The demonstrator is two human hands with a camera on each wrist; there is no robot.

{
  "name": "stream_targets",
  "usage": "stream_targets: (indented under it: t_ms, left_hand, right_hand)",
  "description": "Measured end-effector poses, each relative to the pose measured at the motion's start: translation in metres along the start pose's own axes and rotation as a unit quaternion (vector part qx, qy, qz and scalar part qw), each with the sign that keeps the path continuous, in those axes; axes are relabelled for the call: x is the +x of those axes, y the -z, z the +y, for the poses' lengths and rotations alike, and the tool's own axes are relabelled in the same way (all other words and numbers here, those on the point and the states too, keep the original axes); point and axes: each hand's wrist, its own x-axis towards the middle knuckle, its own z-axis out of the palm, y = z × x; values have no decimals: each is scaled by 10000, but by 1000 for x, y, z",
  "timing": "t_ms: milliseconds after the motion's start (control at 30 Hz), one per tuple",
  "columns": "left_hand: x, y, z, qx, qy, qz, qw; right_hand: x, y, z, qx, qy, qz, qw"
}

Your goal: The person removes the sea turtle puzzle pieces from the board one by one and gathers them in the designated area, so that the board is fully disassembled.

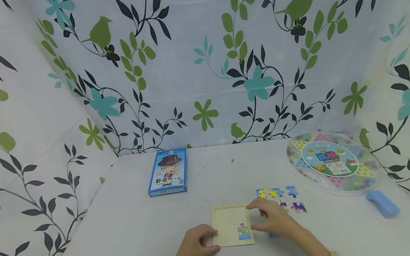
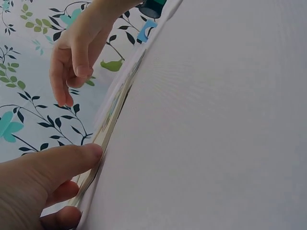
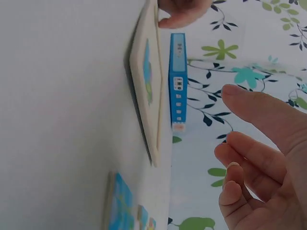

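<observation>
A shallow wooden puzzle tray [image 1: 226, 224] lies on the white table, with a joined bit of colourful jigsaw [image 1: 244, 232] in its lower right corner. At the tray's lower left corner my left hand [image 1: 196, 243] holds the edge between thumb and curled fingers; the left wrist view shows a finger [image 2: 91, 153] on the rim. My right hand [image 1: 273, 218] hovers at the tray's right side, thumb and fingers apart with nothing between them, also seen in the right wrist view. Loose jigsaw pieces [image 1: 298, 207] lie beyond and partly beneath this hand, some hidden by it.
A blue card-game box [image 1: 169, 172] lies at the back left. Toward the back right sits a round clear case of coloured beads [image 1: 373, 167], with a light blue curved block [image 1: 383, 204] in front. Patterned cloth [image 1: 207, 78] hangs behind the table.
</observation>
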Motion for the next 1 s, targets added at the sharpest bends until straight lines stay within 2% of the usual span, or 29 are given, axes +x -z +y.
stream_targets:
  t_ms: [133,233,533,867,1000]
  left_hand:
    - [0,-1,1,72,-101,50,9999]
    - [0,-2,1,118,-146,87,9998]
    - [-1,-6,0,249,-417,299,9984]
    - [-1,-3,3,102,-129,198,9997]
    - [-1,-3,3,76,-114,206,9997]
  right_hand:
    - [0,-13,-1,14,540,-21,9985]
    - [0,-18,-1,81,624,-69,9980]
    - [-2,-22,0,163,50,-309,9994]
    - [-2,-28,0,110,-346,-522,9980]
    - [-2,-30,1,60,-427,-575,9974]
